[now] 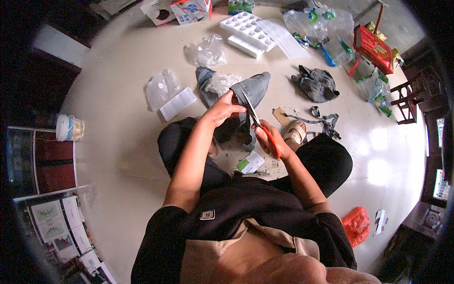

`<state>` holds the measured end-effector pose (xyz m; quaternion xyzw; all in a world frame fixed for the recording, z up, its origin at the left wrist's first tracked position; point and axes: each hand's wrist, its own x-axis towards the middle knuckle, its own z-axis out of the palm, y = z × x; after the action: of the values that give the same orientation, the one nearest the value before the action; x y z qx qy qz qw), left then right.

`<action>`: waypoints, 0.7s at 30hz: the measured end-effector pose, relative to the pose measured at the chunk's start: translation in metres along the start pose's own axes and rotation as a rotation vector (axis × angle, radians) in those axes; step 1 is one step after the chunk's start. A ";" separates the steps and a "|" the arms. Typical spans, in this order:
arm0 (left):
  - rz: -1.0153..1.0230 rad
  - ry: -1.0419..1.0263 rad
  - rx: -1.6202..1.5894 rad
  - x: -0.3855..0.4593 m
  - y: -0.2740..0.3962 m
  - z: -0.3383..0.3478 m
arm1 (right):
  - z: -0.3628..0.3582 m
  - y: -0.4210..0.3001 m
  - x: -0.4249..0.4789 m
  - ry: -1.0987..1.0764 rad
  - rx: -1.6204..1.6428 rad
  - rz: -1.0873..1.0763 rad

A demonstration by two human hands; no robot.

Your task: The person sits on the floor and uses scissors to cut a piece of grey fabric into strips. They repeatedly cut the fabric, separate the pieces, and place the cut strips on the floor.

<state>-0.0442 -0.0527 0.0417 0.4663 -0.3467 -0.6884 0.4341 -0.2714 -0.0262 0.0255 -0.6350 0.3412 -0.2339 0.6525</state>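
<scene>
My left hand [227, 108] grips the edge of a piece of grey-blue fabric [256, 87], with the thumb on the near side. Part of the cloth hangs below the fingers as a strip. In my right hand [267, 138] is a pair of scissors [272, 142] with orange handles. Their metal blades point up and away from me and lie at the fabric's edge, beside my left thumb. Clear crumpled plastic [222, 84] shows just behind my left hand, next to more of the grey-blue cloth. Between my legs, a card [251, 162] bearing print lies on the floor.
Ahead lie white foam trays [248, 30], clear plastic bags [207, 49] and a dark grey cloth bundle [315, 83]. Cut grey straps [330, 124] and tan card [281, 116] are by my right sandal. A red box [374, 48] stands far right, a white bucket [70, 127] far left.
</scene>
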 end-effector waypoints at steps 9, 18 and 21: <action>0.011 -0.044 0.049 -0.020 0.007 0.009 | 0.001 -0.024 -0.017 -0.046 0.035 -0.032; -0.086 -0.130 0.070 -0.029 0.012 0.001 | -0.004 -0.040 -0.019 -0.131 0.098 0.057; -0.037 -0.120 0.108 -0.034 0.012 0.003 | 0.001 -0.030 -0.018 -0.067 0.044 0.011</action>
<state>-0.0371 -0.0252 0.0646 0.4534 -0.3999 -0.7033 0.3740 -0.2786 -0.0143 0.0574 -0.6262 0.3172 -0.2163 0.6786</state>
